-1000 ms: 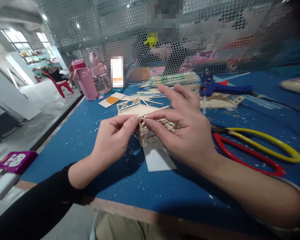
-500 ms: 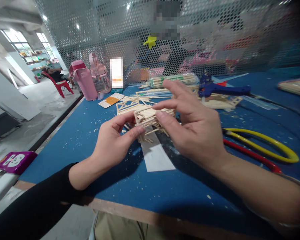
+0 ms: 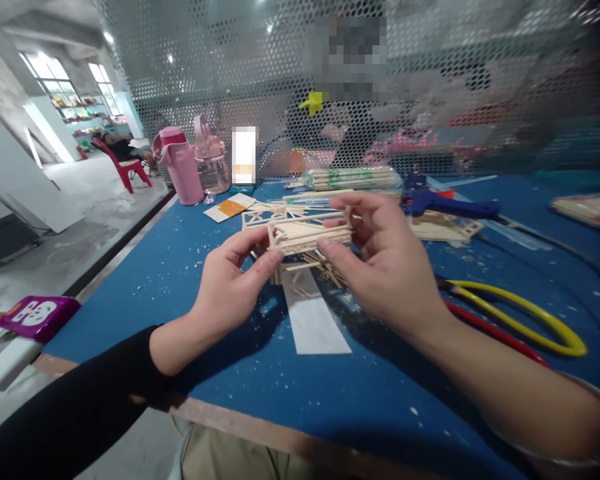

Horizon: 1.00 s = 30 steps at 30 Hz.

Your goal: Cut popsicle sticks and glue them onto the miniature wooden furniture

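Observation:
Between my hands is a small wooden stick frame (image 3: pixel 307 238), built of thin pale sticks and held above the table. My left hand (image 3: pixel 235 277) pinches its left end between thumb and fingers. At the right end my right hand (image 3: pixel 385 257) grips it, with the thumb along the near side and the fingers behind. Below it lie a white paper strip (image 3: pixel 317 327) and loose short stick pieces (image 3: pixel 327 267). Another stick structure behind is partly hidden by the frame and my hands.
A blue hot glue gun (image 3: pixel 445 200) lies at the back right, near bagged sticks (image 3: pixel 353 178). Pliers with yellow and red handles (image 3: pixel 535 313) rest at right. A pink flask (image 3: pixel 180 167) and a clear bottle (image 3: pixel 213 163) stand back left. A purple power strip (image 3: pixel 40 317) sits at the left edge.
My right hand's raised fingers have come down behind the frame's right end and now grip it. The frame's top bar shows more fully. My view has tilted slightly.

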Available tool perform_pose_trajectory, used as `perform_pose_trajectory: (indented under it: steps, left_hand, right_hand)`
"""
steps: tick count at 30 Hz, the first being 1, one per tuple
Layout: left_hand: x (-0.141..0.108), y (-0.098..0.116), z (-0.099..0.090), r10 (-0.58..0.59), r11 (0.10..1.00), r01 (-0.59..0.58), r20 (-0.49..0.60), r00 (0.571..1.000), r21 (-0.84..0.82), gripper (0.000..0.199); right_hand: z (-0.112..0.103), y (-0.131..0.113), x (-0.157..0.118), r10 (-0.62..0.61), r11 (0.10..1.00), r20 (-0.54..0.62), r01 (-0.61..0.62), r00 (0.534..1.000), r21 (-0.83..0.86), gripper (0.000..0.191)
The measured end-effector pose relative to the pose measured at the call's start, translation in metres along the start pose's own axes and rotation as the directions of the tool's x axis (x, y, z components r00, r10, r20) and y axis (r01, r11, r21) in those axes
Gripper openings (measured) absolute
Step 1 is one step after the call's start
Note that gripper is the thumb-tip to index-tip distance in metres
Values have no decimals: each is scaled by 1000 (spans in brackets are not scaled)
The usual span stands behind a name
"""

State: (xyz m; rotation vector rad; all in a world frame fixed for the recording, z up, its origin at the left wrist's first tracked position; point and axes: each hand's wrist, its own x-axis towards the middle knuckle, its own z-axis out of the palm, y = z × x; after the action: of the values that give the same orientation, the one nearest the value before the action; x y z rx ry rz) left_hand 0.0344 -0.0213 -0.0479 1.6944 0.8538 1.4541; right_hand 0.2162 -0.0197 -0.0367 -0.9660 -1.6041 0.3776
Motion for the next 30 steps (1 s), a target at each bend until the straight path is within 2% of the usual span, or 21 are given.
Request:
perform_pose_trajectory:
  steps: [7,15,18,20,23,24,25,27,28,30]
  left_hand:
    - [3,-2,-2,33,997,-32,-8,999,72,22]
    - [3,0,-2,-10,1000,10,21,1000,15,21]
    - [3,-1,-2,-5,1000,5,24,1000,3,20]
    - [3,-1,-2,-8,1000,8,22,1000,-2,20]
    - [4,-2,-3,-13,1000,13,24,1000,-2,20]
    - [4,-2,-3,-14,1000,14,25,1000,1,20]
    - [4,-2,-3,-12,1000,12,22,1000,4,20]
    - [5,-2,-3,-4,1000,4,18,1000,14,19]
    - [5,-2,-3,1,1000,-2,16,1000,22,19]
    - [5,-2,-3,12,999,-12,4,1000,47,17]
  right_hand:
    - [2,1,-4,-32,999,39,31,999,13,45]
    - [0,10,-6,-63,998,86,65,994,-17,51]
    - [0,6,-5,-101,992,62,106,993,-68,50]
    - [-6,4,0,-151,978,-2,149,989,-147,49]
    - [-34,14,23,-237,934,-169,177,957,-309,40]
    - [-48,22,33,-245,914,-232,144,941,-380,34]
    - [-64,33,45,-219,880,-291,59,931,-472,29]
    - [-95,57,67,-100,702,-273,-126,957,-700,16]
    - [-110,69,77,-53,665,-265,-163,963,-729,15]
    - [-131,91,90,8,631,-238,-189,971,-752,30]
